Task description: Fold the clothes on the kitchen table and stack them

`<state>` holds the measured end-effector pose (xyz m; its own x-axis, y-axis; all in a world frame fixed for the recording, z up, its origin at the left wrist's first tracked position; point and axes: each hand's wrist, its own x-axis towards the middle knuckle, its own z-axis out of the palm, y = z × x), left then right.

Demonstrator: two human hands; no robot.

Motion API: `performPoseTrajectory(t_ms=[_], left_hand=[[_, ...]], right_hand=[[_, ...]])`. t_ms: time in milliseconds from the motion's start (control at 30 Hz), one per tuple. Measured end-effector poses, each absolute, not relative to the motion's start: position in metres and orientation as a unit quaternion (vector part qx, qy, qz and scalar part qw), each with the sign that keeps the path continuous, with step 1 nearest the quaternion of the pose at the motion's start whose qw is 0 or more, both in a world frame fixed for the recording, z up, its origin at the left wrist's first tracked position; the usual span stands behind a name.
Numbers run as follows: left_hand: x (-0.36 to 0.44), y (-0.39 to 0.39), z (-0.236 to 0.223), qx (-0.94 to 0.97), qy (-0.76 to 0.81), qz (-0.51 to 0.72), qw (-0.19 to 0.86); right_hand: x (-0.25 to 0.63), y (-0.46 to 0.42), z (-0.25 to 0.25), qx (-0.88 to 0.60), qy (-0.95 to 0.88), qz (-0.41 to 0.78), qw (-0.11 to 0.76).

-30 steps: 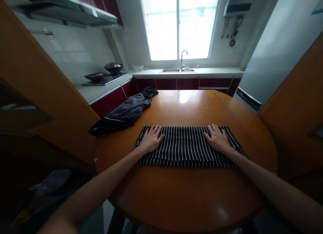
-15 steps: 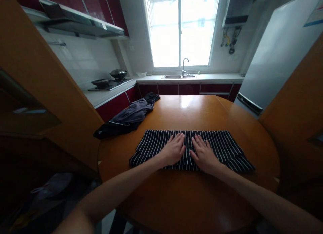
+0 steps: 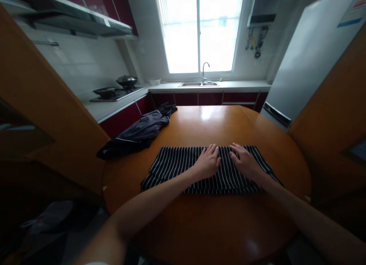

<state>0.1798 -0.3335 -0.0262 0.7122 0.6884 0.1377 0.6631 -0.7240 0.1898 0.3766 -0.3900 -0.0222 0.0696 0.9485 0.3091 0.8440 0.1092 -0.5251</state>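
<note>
A black cloth with white stripes [image 3: 174,164], folded into a wide flat strip, lies across the wooden table [image 3: 211,219] in front of me. My left hand [image 3: 208,162] rests on the middle of the cloth, palm down with its fingers stretched out. Over the right part of the cloth is my right hand [image 3: 245,163], fingers extended and thumb apart; whether it presses on the fabric or hovers just above I cannot tell. Neither hand grips anything. Both forearms cover part of the cloth's near edge.
A crumpled dark garment [image 3: 143,129] lies along the table's left edge. Beyond the table are a counter with a sink [image 3: 198,84] and a stove [image 3: 117,93] bearing pans. A refrigerator [image 3: 303,63] stands at the right.
From the cloth's two sides, both hands slid inward to its middle. Since then my right hand has moved back to the right, while the left stays near the centre.
</note>
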Motion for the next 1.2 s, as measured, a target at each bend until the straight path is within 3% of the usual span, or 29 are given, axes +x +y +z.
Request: performPoseTrajectory(t_ms=[133, 333, 700, 833, 967, 1067, 1200], left_hand=[[0.197, -0.318, -0.052, 0.906, 0.412, 0.087, 0.042], [0.193, -0.318, -0.06, 0.909, 0.404, 0.094, 0.029], [0.184, -0.324, -0.059, 0.909, 0.405, 0.096, 0.032], [0.185, -0.323, -0.059, 0.908, 0.404, 0.106, 0.035], [0.186, -0.323, -0.058, 0.906, 0.405, 0.112, 0.046], [0.186, -0.322, -0.058, 0.905, 0.406, 0.113, 0.052], [0.185, -0.324, -0.054, 0.905, 0.407, 0.102, 0.064]], right_hand=[[0.396, -0.361, -0.037, -0.713, -0.651, 0.001, 0.26], [0.372, -0.368, -0.069, -0.634, -0.758, 0.041, 0.147], [0.394, -0.371, -0.067, -0.739, -0.663, 0.063, 0.101], [0.444, -0.377, -0.073, -0.803, -0.58, 0.05, 0.128], [0.494, -0.385, -0.068, -0.814, -0.528, 0.042, 0.241], [0.515, -0.39, -0.053, -0.816, -0.468, 0.141, 0.308], [0.521, -0.393, -0.03, -0.8, -0.417, 0.311, 0.299]])
